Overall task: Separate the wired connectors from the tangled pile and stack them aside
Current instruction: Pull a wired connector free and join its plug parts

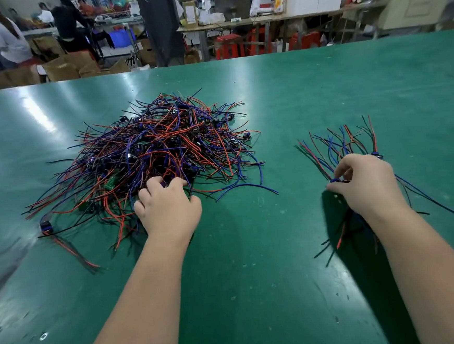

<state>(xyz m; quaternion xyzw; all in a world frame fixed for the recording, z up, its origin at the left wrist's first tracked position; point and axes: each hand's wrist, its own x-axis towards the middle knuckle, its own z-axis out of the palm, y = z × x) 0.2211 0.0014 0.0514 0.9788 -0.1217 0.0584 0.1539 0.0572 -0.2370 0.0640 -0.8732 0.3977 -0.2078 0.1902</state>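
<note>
green table (255,264). big tangled pile (159,150) centre-left, small sorted stack (340,146) well right. left hand (169,206) curled into pile's near edge, gripping wires (190,172). right hand (365,182) pinching blue connector (335,180) at stack. mid-sort imo; next pull needs slow teasing, snags likely.

The big pile (164,147) of red, blue and black wires with small dark plugs is a tangled heap. The small stack (345,146) lies well right of the pile, wires fanned out flat.
</note>
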